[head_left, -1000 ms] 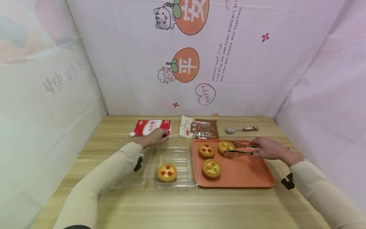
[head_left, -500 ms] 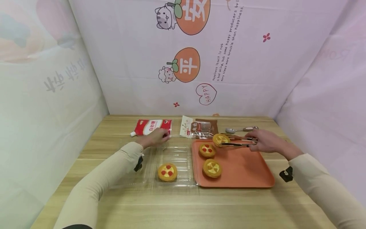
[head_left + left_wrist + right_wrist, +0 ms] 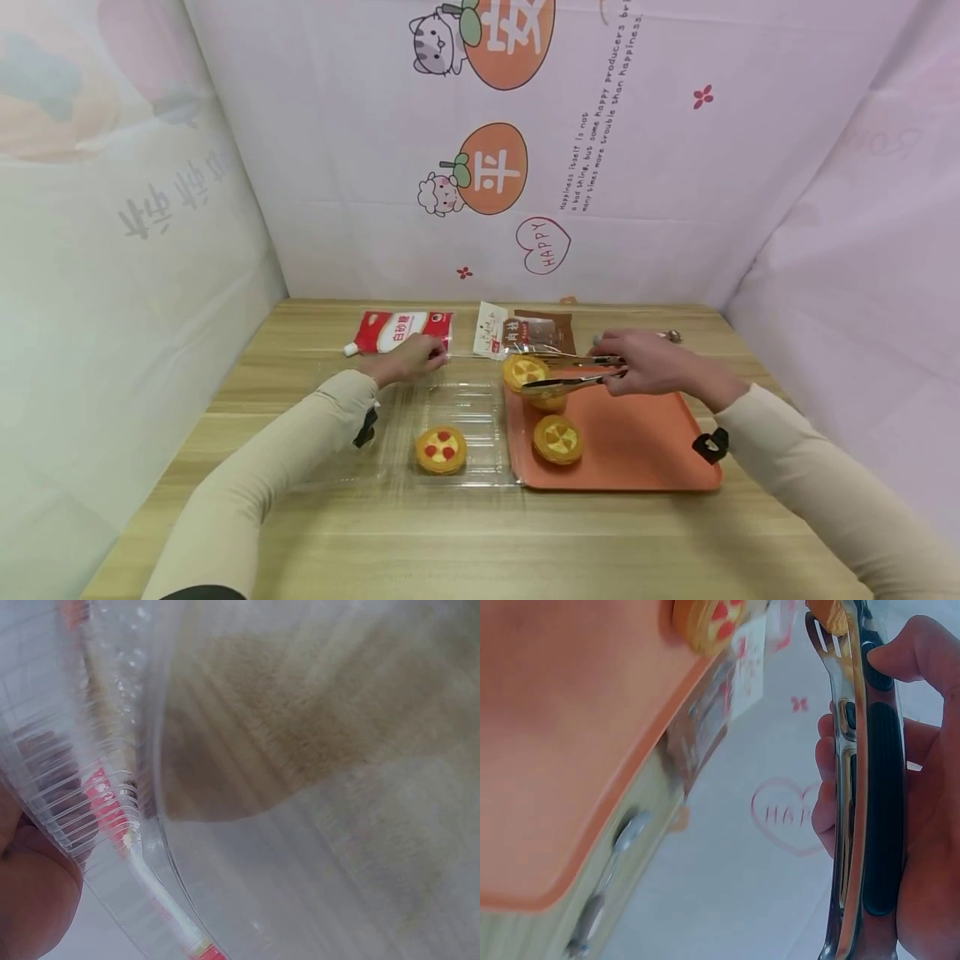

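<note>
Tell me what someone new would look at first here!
Probably the bright orange tray, toward the right of the table. Next, the tart in the tongs that the right hand holds, near the tray's far left corner. Then maybe the red-dotted tart sitting in the clear box, left of the tray.

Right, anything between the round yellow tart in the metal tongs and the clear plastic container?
Nothing visible. The held tart appears raised over the far left corner of the orange rectangular tray, beside the container. The left hand at the container's far edge and the red-dotted tart in its near part seem off the path.
</note>
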Motion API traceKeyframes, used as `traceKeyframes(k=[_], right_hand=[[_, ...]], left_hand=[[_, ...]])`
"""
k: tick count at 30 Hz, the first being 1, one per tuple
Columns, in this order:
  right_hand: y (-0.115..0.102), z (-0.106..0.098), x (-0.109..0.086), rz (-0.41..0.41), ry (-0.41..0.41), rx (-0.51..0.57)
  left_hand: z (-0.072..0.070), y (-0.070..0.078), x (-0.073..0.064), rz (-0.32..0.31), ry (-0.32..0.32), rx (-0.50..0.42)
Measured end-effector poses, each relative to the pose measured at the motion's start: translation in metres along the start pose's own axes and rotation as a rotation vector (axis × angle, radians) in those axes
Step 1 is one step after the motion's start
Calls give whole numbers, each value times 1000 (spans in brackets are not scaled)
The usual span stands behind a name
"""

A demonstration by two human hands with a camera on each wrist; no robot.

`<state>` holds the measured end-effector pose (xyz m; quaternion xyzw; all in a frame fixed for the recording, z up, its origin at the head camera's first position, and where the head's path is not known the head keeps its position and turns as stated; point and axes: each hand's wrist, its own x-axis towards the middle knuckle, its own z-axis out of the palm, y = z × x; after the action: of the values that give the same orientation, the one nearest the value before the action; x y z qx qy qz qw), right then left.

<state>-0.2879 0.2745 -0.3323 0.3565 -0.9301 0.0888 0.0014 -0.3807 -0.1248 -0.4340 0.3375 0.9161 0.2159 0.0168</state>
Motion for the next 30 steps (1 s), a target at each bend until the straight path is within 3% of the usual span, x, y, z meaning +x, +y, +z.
traceKeyframes(k=[4,9,17,26,30], right_hand=[[-11,7,13,-73,-21,-1],[-23,16,27,-102,-81,-11],[-40,26,43,-154,-112,-79],[-68,13,60,-64,-255,-177],[-77,12,66,-70,-274,-215]], left_hand=[[-1,0,0,1,2,0],[-1,0,0,-12,-5,2],[-1,0,0,-1,-2,-2],[0,-1,2,-6,-7,-3],[1,-2,2,-11,-11,-8]])
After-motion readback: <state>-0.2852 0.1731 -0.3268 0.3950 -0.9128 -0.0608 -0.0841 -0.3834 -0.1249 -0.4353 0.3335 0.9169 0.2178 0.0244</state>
